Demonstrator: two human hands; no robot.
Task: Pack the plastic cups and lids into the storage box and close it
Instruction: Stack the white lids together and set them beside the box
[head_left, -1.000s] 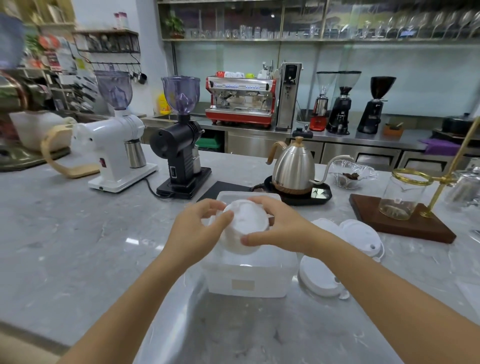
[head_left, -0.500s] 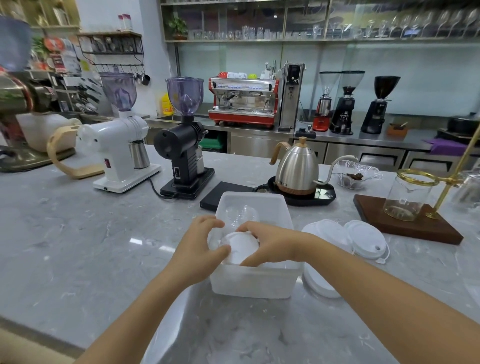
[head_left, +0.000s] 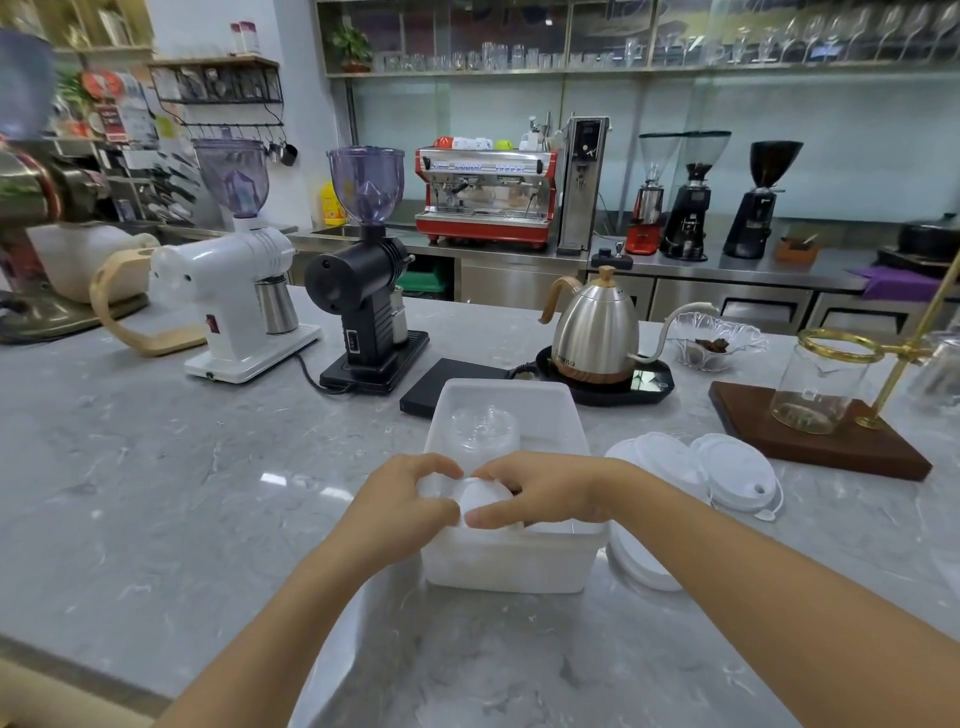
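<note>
2 hands meet over the near end of the storage box (head_left: 506, 564), and between them sits a white lid (head_left: 483, 500), held right at the box's open top. Left hand (head_left: 402, 506) curls round the lid's left edge, thumb low and fingers arched over the top. Right hand (head_left: 540, 493) pinches it from the other side, thumb underneath and fingers curled across the far rim. Fingertips of both almost touch above the lid. Whether the lid already rests on something inside the box, I cannot tell; the hands cover that.

Deeper in the box, toward the far end, a stack of clear plastic cups (head_left: 483, 423) lies inside. The box itself is translucent white and sits on the grey marble counter (head_left: 156, 467), straight ahead of the person.

Just to the right of the box, loose white lids (head_left: 727, 475) lie overlapping on the counter, and a large round white lid (head_left: 636, 558) pokes out beside the box's right wall.

Beyond the box: a black scale (head_left: 447, 382), then a steel gooseneck kettle (head_left: 595, 332) on its dark base. Further left, a black grinder (head_left: 363, 270) and a white grinder (head_left: 234, 275). Off right, a glass beaker (head_left: 818, 389) stands on a wooden stand (head_left: 831, 441).
</note>
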